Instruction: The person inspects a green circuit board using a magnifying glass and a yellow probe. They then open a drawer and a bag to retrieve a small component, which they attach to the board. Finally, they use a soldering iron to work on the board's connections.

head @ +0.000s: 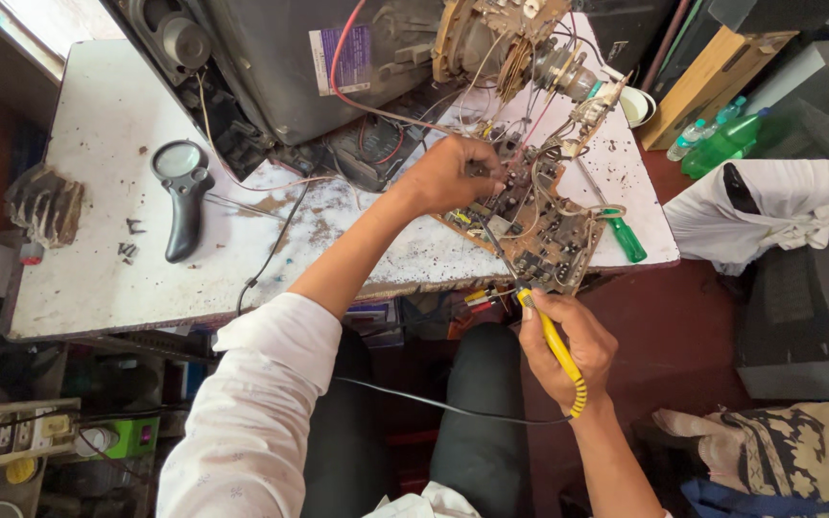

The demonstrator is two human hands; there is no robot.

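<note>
My right hand (568,345), low and right of centre, is closed around a yellow-handled soldering iron (556,347). My left hand (453,175) pinches the brown circuit board (539,225) at the white table's (98,278) edge. Green plastic bottles (722,144) stand at upper right; I cannot tell their contents.

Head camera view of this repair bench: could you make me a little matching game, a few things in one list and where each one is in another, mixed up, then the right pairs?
Things:
1. soldering iron
2. circuit board
3. magnifying glass
4. green screwdriver

Places:
A. lying alone on the white table's left part
B. held in the right hand
C. under the left hand, at the table's front edge
D. on the table's right end, beside the board

Pairs: 1-B, 2-C, 3-A, 4-D
</note>
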